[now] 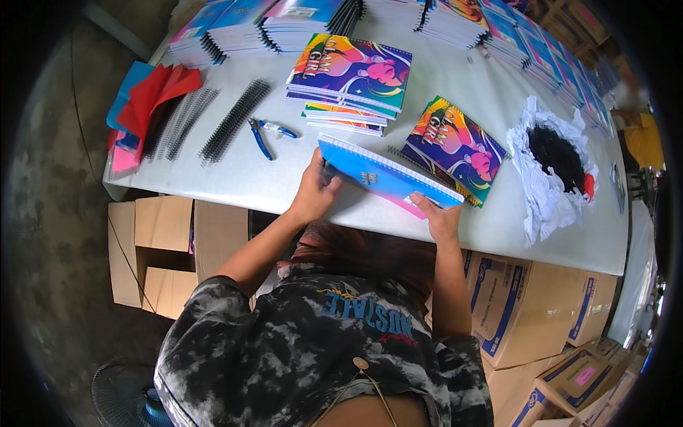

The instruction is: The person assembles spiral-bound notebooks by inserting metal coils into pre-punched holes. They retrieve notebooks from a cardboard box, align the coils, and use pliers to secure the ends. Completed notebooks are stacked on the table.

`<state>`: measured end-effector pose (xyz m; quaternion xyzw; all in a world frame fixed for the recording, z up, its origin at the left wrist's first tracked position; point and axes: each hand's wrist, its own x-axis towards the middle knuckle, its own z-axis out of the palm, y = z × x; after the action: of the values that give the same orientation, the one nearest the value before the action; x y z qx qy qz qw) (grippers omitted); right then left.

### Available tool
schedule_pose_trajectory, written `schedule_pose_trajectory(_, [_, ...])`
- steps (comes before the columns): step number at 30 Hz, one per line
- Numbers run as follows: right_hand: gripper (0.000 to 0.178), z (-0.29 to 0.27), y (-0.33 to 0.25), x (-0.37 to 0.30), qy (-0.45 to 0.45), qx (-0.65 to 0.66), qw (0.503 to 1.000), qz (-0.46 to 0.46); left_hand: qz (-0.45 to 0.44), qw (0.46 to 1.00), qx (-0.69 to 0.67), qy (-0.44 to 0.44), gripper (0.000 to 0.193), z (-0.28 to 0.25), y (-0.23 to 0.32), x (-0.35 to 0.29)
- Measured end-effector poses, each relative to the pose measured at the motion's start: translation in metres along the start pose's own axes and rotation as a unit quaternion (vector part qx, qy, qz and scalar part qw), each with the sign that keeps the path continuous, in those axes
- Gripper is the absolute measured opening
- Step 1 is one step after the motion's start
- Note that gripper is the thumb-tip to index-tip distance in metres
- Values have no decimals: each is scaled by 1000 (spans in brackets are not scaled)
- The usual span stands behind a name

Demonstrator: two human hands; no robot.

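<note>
From where I stand, the person's left hand (316, 188) curls around one end of a blue-and-pink notebook (390, 179), and the right hand (439, 215) pinches its other end, thumb on the cover. They hold it tilted over the near edge of the white table (455, 75). Beyond it sits a stack of colourful notebooks (348, 67); blue-handled pliers (260, 140) lie beside black spiral coils (235, 121).

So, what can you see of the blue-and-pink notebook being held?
The notebook looks like paper, its cover blue fading to pink at the near edge. Small dark marks line its pale far edge. It looks closed and slants, right end angled nearer, over the table, held between the left hand and right hand.
</note>
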<state>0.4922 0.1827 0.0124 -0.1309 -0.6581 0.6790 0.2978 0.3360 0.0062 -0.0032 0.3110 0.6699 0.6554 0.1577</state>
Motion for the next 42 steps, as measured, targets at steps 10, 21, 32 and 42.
schedule_pose_trajectory(10, [29,-3,-6,0,-72,-27,997,4,-55,740,653,150,48,-181,-43,120])
schedule_pose_trajectory(21, [30,-1,-12,5,-53,-79,993,-70,33,859,486,155,26,-172,39,111])
schedule_pose_trajectory(32, [28,-1,-10,19,-43,-50,996,-66,-37,966,150,-206,37,-80,61,74])
schedule_pose_trajectory(42, [25,-2,-13,21,-100,-64,987,-111,-223,941,0,-255,36,-86,77,90])
